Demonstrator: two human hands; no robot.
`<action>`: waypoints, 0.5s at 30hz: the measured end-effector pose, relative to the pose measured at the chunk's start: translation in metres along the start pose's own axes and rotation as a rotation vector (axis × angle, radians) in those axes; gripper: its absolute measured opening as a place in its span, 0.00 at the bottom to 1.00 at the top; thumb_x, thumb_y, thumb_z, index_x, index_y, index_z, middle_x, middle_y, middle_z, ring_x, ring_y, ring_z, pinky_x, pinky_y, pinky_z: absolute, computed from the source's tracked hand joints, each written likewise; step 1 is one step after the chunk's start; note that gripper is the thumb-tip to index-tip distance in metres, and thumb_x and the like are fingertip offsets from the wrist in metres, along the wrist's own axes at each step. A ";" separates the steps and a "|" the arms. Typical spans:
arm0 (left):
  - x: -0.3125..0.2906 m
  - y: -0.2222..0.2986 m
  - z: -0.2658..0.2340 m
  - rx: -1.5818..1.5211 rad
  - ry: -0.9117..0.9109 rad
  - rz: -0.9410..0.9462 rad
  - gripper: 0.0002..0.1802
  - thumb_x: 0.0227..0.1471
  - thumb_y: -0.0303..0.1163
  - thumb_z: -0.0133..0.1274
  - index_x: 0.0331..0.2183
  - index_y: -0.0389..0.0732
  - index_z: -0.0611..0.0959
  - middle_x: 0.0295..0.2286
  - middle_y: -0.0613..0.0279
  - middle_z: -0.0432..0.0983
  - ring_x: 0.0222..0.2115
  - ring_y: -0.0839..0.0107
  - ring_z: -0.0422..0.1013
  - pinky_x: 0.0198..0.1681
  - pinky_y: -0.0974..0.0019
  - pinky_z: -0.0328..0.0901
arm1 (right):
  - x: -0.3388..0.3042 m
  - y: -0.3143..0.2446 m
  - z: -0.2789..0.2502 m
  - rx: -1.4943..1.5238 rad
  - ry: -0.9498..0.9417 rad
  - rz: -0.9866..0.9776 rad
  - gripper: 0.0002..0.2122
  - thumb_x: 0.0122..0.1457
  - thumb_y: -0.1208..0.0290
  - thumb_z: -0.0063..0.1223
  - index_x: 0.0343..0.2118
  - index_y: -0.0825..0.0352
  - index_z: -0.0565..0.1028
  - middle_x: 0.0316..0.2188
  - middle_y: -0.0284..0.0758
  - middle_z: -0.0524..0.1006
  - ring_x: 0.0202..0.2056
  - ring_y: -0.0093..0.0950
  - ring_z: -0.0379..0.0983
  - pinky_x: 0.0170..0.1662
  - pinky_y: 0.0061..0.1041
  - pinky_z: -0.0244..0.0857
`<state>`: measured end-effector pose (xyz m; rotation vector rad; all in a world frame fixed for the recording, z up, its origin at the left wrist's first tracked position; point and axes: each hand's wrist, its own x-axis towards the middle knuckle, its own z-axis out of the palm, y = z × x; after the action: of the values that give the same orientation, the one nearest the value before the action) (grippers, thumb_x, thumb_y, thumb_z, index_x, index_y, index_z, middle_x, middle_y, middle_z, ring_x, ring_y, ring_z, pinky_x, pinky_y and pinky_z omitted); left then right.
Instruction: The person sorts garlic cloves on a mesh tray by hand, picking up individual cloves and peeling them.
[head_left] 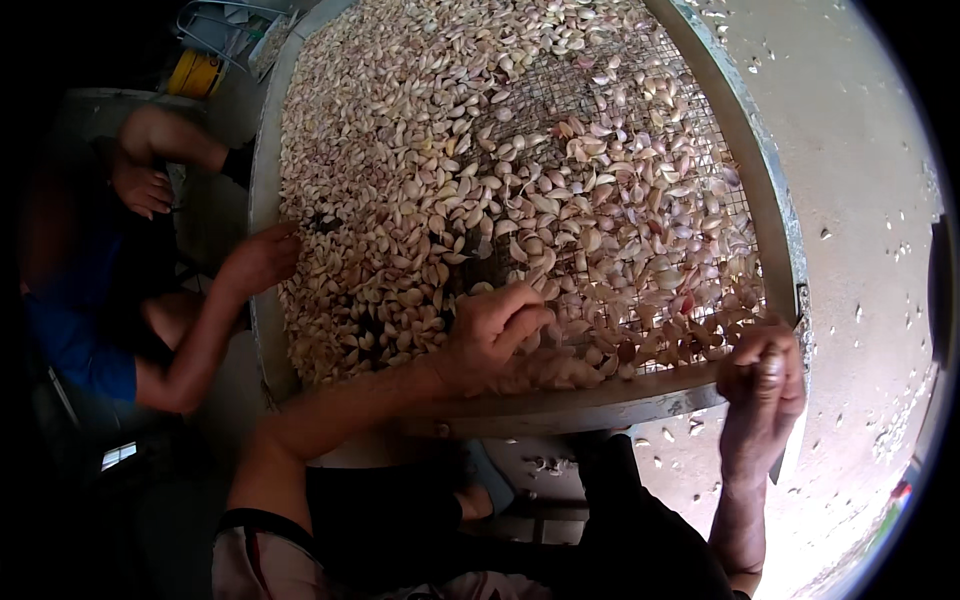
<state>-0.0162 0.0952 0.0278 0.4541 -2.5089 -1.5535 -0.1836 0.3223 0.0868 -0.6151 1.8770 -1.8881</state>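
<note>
Many garlic cloves (400, 180) lie spread over a wire mesh (560, 95) inside a large framed tray (745, 130). Over the near edge of the cloves, my left hand (495, 335) is closed, its fingers curled and thumb bent inward. Whatever those fingers hold, if anything, is hidden. Just outside the tray's near right corner, my right hand (765, 385) is a closed fist with the thumb on top. What it grips cannot be made out. Below my left hand some cloves look blurred.
A co-worker sits at the left, one hand (265, 260) at the tray's left edge, the other hand (145, 190) near a knee. Behind them stands a yellow container (195, 75). Loose cloves and bits are scattered on the pale floor (850, 200) at the right.
</note>
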 end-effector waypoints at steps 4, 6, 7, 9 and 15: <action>0.028 -0.030 -0.041 0.516 0.192 0.253 0.11 0.51 0.31 0.58 0.36 0.35 0.80 0.33 0.61 0.72 0.35 0.68 0.69 0.39 0.66 0.65 | 0.017 -0.002 -0.086 -0.550 0.433 -0.114 0.15 0.70 0.62 0.35 0.32 0.66 0.71 0.21 0.24 0.58 0.21 0.13 0.50 0.24 0.15 0.45; 0.053 -0.051 -0.046 0.580 0.279 0.272 0.09 0.50 0.30 0.58 0.34 0.35 0.81 0.35 0.61 0.72 0.36 0.67 0.69 0.41 0.64 0.64 | 0.025 0.005 -0.119 -0.770 0.409 -0.001 0.16 0.70 0.60 0.37 0.38 0.67 0.74 0.22 0.26 0.62 0.24 0.16 0.53 0.30 0.19 0.50; 0.064 -0.059 -0.046 0.615 0.318 0.283 0.09 0.49 0.29 0.59 0.32 0.35 0.81 0.36 0.61 0.71 0.37 0.66 0.69 0.42 0.63 0.64 | 0.023 0.020 -0.150 -0.829 0.283 0.095 0.14 0.69 0.62 0.40 0.41 0.68 0.74 0.28 0.29 0.69 0.30 0.19 0.64 0.35 0.22 0.59; 0.079 -0.062 -0.050 0.609 0.199 0.331 0.06 0.48 0.27 0.59 0.31 0.36 0.81 0.35 0.61 0.72 0.36 0.64 0.70 0.41 0.63 0.65 | 0.023 0.044 -0.167 -0.878 0.207 0.024 0.11 0.67 0.66 0.44 0.43 0.67 0.74 0.38 0.33 0.73 0.42 0.26 0.70 0.47 0.29 0.64; 0.089 -0.075 -0.053 0.334 0.173 0.204 0.03 0.52 0.23 0.55 0.32 0.37 0.80 0.29 0.66 0.73 0.30 0.70 0.69 0.36 0.67 0.66 | 0.025 0.050 -0.177 -0.998 0.270 0.064 0.12 0.66 0.64 0.45 0.47 0.62 0.75 0.57 0.38 0.68 0.59 0.34 0.63 0.58 0.42 0.58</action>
<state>-0.0718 -0.0104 -0.0182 0.3425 -2.5870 -0.9833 -0.3062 0.4528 0.0381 -0.5652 2.9438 -0.9058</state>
